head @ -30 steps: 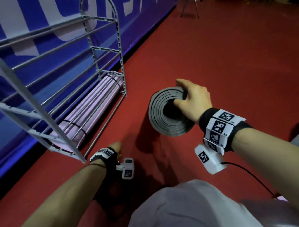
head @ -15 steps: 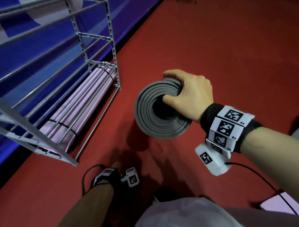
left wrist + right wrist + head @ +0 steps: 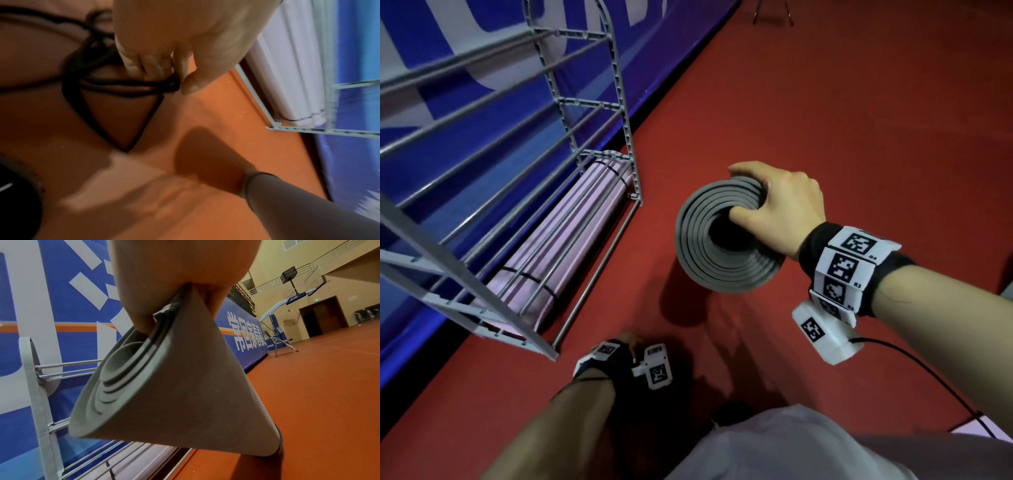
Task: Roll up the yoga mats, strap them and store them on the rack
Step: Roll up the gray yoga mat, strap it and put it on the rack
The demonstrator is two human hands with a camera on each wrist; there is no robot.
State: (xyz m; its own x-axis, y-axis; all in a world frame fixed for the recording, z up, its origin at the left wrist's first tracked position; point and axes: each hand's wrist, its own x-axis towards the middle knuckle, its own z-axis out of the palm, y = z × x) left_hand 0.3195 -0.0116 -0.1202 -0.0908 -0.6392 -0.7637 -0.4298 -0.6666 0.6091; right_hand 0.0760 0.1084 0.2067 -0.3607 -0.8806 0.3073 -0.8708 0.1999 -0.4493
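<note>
Head view, nearest first: a person's pale-clad lap fills the bottom edge. Just beyond it, low over the red floor [image 3: 825, 102], the left hand [image 3: 628, 342] is mostly hidden behind its wrist band. The left wrist view shows it better: its fingers [image 3: 148, 65] curl round a thin black strap [image 3: 127, 84], pinched against the thumb, with loose loops of the strap trailing on the floor.

Farther out and to the right, the right hand [image 3: 777, 209] clamps the rim of a rolled grey yoga mat [image 3: 709, 260]. The thumb is tucked into the hollow core and the fingers wrap over the outer layers. The roll stands on end on the floor, its spiral facing up, and no strap shows around it.

Beyond the left hand, a grey metal rack [image 3: 599, 144] stands against a blue padded wall [image 3: 671, 68]. A pale lilac rolled mat [image 3: 571, 240] with two black bands round it already lies on the lowest shelf.

Judging by this, the strapping step is in hand for the grey mat. The next move likely calls for bringing the strap up and looping it over the roll while the right hand keeps the coil from springing loose.
</note>
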